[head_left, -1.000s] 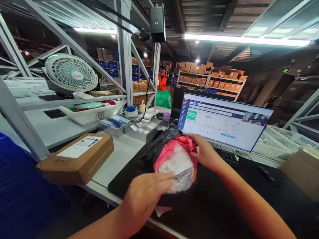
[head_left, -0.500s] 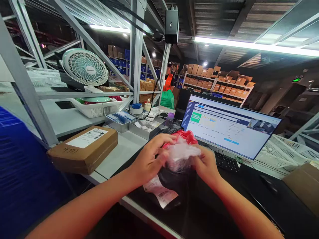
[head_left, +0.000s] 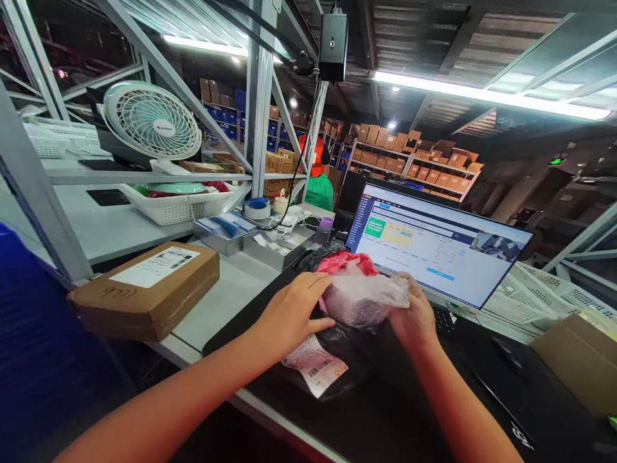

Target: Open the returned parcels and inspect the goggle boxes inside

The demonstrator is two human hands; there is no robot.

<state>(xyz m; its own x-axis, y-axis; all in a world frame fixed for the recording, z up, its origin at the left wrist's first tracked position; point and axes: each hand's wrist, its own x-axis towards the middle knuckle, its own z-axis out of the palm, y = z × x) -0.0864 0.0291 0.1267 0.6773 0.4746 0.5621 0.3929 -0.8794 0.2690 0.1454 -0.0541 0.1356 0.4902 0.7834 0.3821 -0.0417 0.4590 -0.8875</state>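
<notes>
A bundle wrapped in clear plastic wrap [head_left: 361,299] lies in front of me, its contents blurred by the film. Behind it bunches up a red plastic bag [head_left: 349,260], and a black plastic bag [head_left: 308,257] spreads around and under both. My right hand [head_left: 414,315] pinches the right end of the clear wrap. At the bundle's left side is my left hand [head_left: 294,312], thumb and fingers apart, fingertips against the wrap. Below it a white shipping label [head_left: 315,366] with a barcode sits on the black plastic.
A taped cardboard box [head_left: 149,289] stands on the left. Metal trays [head_left: 277,251] of small items, a fan [head_left: 152,122] and a white basket [head_left: 173,209] are behind. A monitor [head_left: 434,244] and mouse [head_left: 506,354] are to the right. Another person in an orange vest [head_left: 315,157] stands far back.
My right hand has pulled the clear wrap out to the right, spreading it wider. My left thumb has come away from the wrap. The view has shifted slightly.
</notes>
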